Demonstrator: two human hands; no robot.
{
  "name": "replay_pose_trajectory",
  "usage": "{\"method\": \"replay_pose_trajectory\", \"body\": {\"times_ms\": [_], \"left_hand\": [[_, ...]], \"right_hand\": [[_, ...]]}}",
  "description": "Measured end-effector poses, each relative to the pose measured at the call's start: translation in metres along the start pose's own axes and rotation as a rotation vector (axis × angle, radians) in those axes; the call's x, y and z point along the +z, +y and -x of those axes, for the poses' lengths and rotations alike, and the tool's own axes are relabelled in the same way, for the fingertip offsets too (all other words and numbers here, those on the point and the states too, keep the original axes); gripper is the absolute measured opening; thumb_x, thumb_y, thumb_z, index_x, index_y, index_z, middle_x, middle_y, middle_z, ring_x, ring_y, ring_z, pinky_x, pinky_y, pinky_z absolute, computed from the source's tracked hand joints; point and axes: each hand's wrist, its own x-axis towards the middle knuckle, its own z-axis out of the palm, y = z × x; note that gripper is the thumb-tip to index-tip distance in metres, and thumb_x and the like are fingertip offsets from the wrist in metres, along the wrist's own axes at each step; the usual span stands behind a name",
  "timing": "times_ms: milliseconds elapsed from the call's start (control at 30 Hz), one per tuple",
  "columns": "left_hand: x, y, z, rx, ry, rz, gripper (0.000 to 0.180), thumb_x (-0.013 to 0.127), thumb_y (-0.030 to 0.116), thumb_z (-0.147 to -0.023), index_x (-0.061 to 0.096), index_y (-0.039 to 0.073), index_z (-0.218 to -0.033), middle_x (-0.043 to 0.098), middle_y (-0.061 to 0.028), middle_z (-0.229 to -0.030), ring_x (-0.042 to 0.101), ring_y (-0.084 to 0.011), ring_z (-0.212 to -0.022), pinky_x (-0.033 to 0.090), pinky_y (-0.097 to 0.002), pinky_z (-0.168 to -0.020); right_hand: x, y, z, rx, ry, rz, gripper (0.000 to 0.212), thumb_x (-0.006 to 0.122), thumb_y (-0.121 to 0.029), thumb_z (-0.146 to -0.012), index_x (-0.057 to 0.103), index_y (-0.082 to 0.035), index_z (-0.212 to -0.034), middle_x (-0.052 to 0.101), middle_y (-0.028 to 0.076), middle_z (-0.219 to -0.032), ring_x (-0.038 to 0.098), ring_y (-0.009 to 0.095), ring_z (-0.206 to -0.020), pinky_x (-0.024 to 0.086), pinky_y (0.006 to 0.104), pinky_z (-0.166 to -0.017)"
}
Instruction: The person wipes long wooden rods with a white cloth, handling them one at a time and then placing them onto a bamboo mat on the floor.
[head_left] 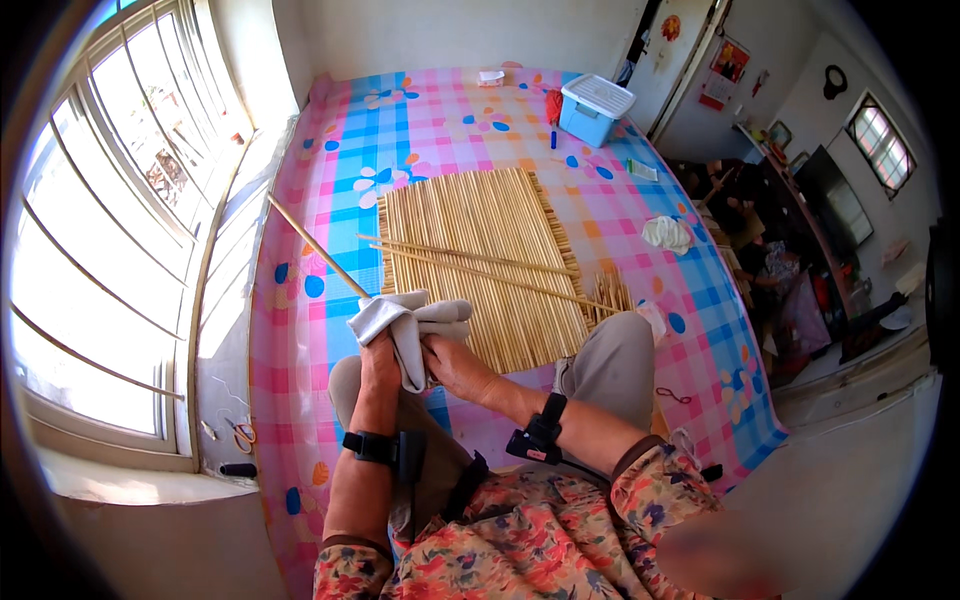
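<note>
A pale grey cloth (400,322) is bunched around the lower end of a straw-coloured stalk (318,246), which slants up and to the left. My left hand (378,358) grips the cloth from below, closed around it and the stalk's end. Close beside it, my right hand (452,362) is closed on the right part of the same cloth; most fingers of both hands are hidden in its folds. Just beyond my hands lies a mat of stalks (475,250) set side by side. Two loose stalks (470,264) rest across it.
Cut stalk ends (612,290) lie by my right knee. Scissors (244,435) sit on the left windowsill. Farther off on the checked sheet (350,140) are a lidded blue box (592,112) and a crumpled white cloth (667,234). Black bands circle both wrists.
</note>
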Motion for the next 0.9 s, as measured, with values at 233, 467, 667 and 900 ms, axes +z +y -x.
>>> {"method": "replay_pose_trajectory", "body": {"times_ms": [233, 467, 667, 900], "left_hand": [[0.010, 0.009, 0.007, 0.174, 0.186, -0.122, 0.050, 0.044, 0.043, -0.086, 0.053, -0.004, -0.101, 0.059, -0.0163, -0.095, 0.059, -0.0238, -0.083, 0.050, -0.0345, -0.075], [0.015, 0.016, 0.006, 0.223, 0.260, -0.228, 0.048, 0.040, 0.042, -0.088, 0.055, -0.002, -0.100, 0.060, -0.0154, -0.093, 0.059, -0.0235, -0.085, 0.049, -0.0334, -0.077], [0.005, 0.011, -0.002, 0.308, 0.352, -0.184, 0.037, 0.046, 0.035, -0.087, 0.056, 0.001, -0.097, 0.058, -0.0107, -0.094, 0.058, -0.0201, -0.082, 0.049, -0.0324, -0.075], [-0.025, 0.010, -0.007, 0.354, 0.401, 0.008, 0.034, 0.046, 0.035, -0.087, 0.054, 0.006, -0.103, 0.054, -0.0077, -0.101, 0.054, -0.0200, -0.092, 0.047, -0.0346, -0.081]], "right_hand": [[-0.053, -0.035, 0.061, 0.255, -0.206, 0.012, 0.020, 0.047, -0.020, -0.088, 0.049, 0.000, -0.085, 0.050, 0.009, -0.062, 0.051, 0.016, -0.055, 0.042, 0.0291, -0.051], [-0.141, -0.032, 0.197, 0.270, -0.166, 0.187, 0.019, 0.050, -0.019, -0.087, 0.051, 0.000, -0.084, 0.047, 0.006, -0.063, 0.047, 0.013, -0.056, 0.039, 0.0270, -0.052], [-0.202, -0.059, 0.271, 0.585, -0.037, 0.107, 0.020, 0.057, -0.020, -0.082, 0.056, -0.001, -0.083, 0.047, -0.001, -0.062, 0.043, 0.007, -0.057, 0.036, 0.0226, -0.052], [-0.211, -0.056, 0.268, 0.684, 0.295, -0.283, 0.015, 0.056, -0.020, -0.085, 0.057, -0.005, -0.089, 0.044, -0.004, -0.062, 0.037, 0.001, -0.049, 0.032, 0.0160, -0.043]]}}
